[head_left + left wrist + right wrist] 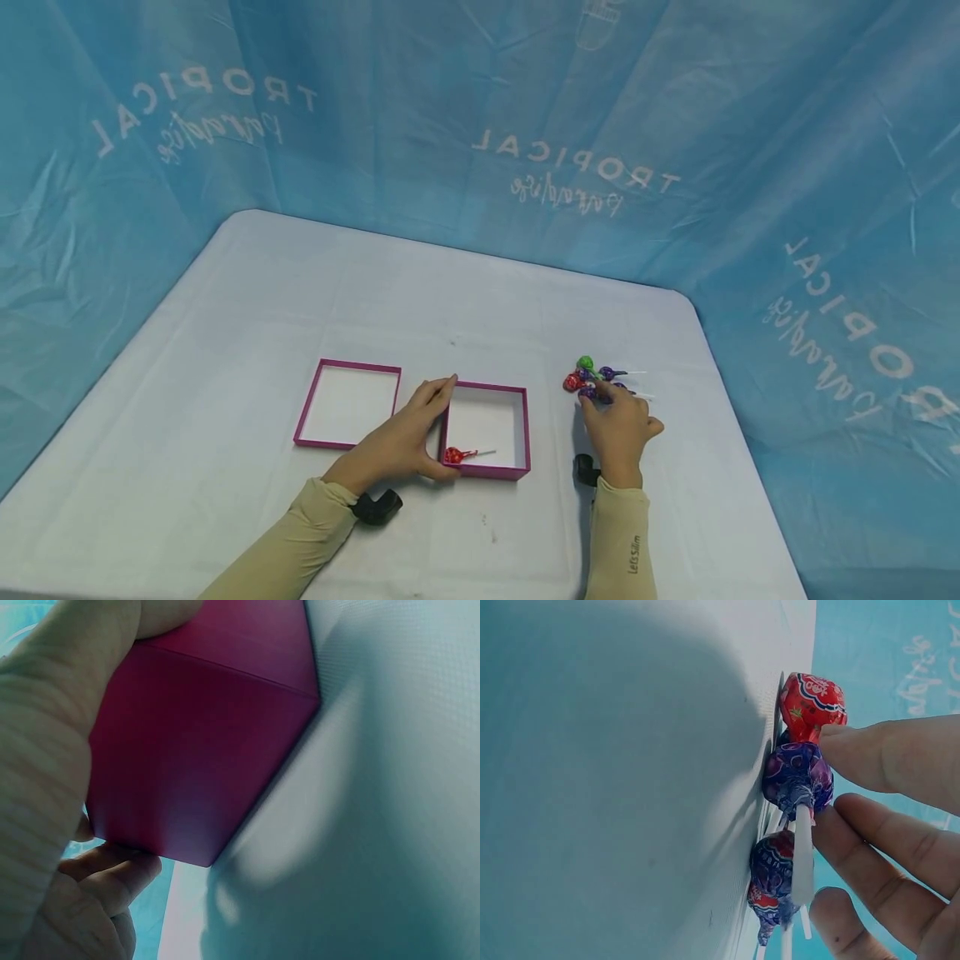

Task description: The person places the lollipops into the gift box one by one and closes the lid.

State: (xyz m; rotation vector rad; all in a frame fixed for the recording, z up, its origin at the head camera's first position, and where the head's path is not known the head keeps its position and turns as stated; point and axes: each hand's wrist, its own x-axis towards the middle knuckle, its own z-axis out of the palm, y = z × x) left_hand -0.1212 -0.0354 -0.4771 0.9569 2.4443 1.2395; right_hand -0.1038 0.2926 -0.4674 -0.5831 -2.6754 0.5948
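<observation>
My left hand [405,433] grips a magenta, white-lined box [491,472] by its left side, thumb at the near corner and fingers at the far one. Inside the box lies one red-wrapped lollipop [454,455], stick pointing right. In the left wrist view the magenta outer walls [195,757] stand between thumb and fingers. My right hand [621,429] reaches into a small pile of lollipops, pinching a purple lollipop [799,776] by its wrapped head between thumb and fingers. A red lollipop [814,701] sits right beside the thumb, and another dark-wrapped lollipop [772,862] lies next to the fingers.
A second shallow magenta-rimmed tray [360,364], white inside, lies left of the box, partly behind my left hand. In the pile are also a green lollipop [585,362] and several purple ones. Blue printed curtains [450,125] hang around the white-covered table [420,283].
</observation>
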